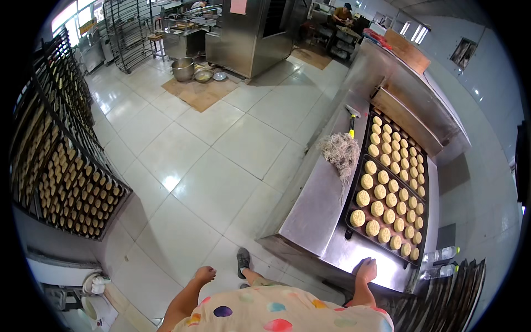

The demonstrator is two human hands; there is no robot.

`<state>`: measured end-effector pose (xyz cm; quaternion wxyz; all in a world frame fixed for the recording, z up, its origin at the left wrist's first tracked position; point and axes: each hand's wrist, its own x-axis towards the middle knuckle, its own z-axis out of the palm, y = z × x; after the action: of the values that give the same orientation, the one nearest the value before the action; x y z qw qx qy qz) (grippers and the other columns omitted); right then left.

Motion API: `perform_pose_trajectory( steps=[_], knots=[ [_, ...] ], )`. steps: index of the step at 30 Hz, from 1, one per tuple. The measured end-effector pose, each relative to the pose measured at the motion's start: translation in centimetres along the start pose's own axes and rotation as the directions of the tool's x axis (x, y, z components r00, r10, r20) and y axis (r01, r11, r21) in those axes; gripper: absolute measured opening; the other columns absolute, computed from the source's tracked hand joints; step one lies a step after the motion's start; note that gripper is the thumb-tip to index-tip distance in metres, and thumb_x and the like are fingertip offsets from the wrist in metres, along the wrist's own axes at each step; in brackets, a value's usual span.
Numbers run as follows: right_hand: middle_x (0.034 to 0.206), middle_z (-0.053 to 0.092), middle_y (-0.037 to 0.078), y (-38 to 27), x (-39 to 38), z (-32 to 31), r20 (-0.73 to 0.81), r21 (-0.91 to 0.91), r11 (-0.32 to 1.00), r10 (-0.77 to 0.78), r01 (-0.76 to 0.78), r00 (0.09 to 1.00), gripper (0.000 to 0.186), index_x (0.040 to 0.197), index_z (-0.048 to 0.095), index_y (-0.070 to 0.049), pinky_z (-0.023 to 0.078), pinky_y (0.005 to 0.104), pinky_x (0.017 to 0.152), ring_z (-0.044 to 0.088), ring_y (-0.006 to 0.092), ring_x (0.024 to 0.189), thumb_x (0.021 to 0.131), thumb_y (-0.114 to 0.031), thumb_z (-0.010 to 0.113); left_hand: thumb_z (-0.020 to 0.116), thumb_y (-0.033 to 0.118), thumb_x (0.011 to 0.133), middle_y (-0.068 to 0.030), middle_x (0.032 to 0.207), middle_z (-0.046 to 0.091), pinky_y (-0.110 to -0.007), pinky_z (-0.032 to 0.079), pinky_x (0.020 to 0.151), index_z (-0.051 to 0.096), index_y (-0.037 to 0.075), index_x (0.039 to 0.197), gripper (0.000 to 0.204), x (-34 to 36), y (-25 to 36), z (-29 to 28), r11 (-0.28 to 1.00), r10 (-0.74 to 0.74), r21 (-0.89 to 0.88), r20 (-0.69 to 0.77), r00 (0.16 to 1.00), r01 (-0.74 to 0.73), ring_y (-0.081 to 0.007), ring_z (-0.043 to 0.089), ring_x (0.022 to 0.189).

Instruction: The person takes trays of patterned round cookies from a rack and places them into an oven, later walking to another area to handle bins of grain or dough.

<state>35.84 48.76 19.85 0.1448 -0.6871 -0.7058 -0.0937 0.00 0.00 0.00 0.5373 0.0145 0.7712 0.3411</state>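
Note:
My left hand (205, 274) hangs over the tiled floor with its fingers curled in, and nothing shows in it. My right hand (366, 270) is over the bare metal near end of a steel conveyor table (310, 221), its fingers curled and nothing visible in them. Just beyond that hand lies a black baking tray (354, 191) with rows of round pale-yellow cakes (377, 208). A second tray of the same cakes (385, 137) sits behind it, in front of the machine's opening. Whether my right hand touches the metal I cannot tell.
A grey rag (339, 152) and a yellow-and-black handled scraper (352, 124) lie on the table's left ledge. Clear bottles (441, 254) and upright trays (451, 299) stand at right. A loaded rack (83, 188) is at left, bowls (183, 69) stand on cardboard, and a person (343, 14) works far back.

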Motion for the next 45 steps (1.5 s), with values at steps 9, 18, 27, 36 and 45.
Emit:
perform_pose_trajectory(
  steps=[9, 18, 27, 36, 45],
  knots=[
    [0.076, 0.062, 0.018, -3.0, -1.6, 4.4, 0.026, -0.039, 0.998, 0.058, -0.057, 0.998, 0.032, 0.080, 0.055, -0.004, 0.047, 0.0480, 0.062, 0.060, 0.0383, 0.070, 0.094, -0.030, 0.043, 0.057, 0.026, 0.087, -0.0092, 0.081, 0.067, -0.031, 0.052, 0.059, 0.062, -0.002, 0.099, 0.031, 1.9, 2.2, -8.0, 0.993, -0.027, 0.110, -0.023, 0.999, 0.029, -0.0167, 0.065, 0.067],
    [0.083, 0.063, 0.021, -4.2, -2.6, 3.3, 0.056, -0.023, 0.978, 0.209, -0.208, 0.976, 0.033, 0.086, 0.053, -0.001, 0.046, 0.0502, 0.068, 0.060, 0.0405, 0.078, 0.095, -0.030, 0.040, 0.056, 0.027, 0.087, -0.0089, 0.081, 0.068, -0.030, 0.053, 0.058, 0.063, -0.001, 0.100, 0.032, 2.0, 1.5, -11.8, 0.991, -0.051, 0.121, -0.042, 0.998, 0.056, -0.0170, 0.065, 0.068],
    [0.094, 0.059, 0.017, -8.2, -7.0, -1.6, 0.118, 0.058, 0.969, 0.231, -0.239, 0.966, 0.030, 0.091, 0.055, -0.003, 0.046, 0.0466, 0.074, 0.058, 0.0376, 0.085, 0.094, -0.031, 0.045, 0.055, 0.028, 0.086, -0.0093, 0.082, 0.068, -0.030, 0.053, 0.058, 0.063, -0.001, 0.098, 0.032, 2.9, 1.6, -16.3, 0.980, 0.059, 0.187, 0.071, 0.996, -0.072, -0.0171, 0.065, 0.068],
    [0.095, 0.056, 0.016, -9.3, -14.6, -3.3, 0.003, 0.146, 0.988, 0.049, -0.049, 0.999, 0.022, 0.092, 0.057, -0.003, 0.047, 0.0440, 0.074, 0.057, 0.0348, 0.088, 0.092, -0.024, 0.050, 0.053, 0.025, 0.086, -0.0101, 0.077, 0.067, -0.031, 0.053, 0.057, 0.064, -0.002, 0.089, 0.030, 1.7, -2.6, -23.8, 0.960, 0.033, 0.276, 0.025, 0.999, -0.039, -0.0185, 0.065, 0.064],
    [0.098, 0.057, 0.014, -7.2, -20.7, -6.2, 0.083, 0.117, 0.989, 0.081, -0.091, 0.993, 0.024, 0.096, 0.056, -0.005, 0.047, 0.0439, 0.074, 0.057, 0.0348, 0.089, 0.093, -0.028, 0.049, 0.052, 0.026, 0.087, -0.0104, 0.080, 0.069, -0.033, 0.055, 0.060, 0.066, -0.003, 0.090, 0.032, -2.1, -6.6, -26.6, 0.795, 0.042, 0.600, 0.092, 0.995, -0.089, -0.0198, 0.067, 0.066]
  ],
)
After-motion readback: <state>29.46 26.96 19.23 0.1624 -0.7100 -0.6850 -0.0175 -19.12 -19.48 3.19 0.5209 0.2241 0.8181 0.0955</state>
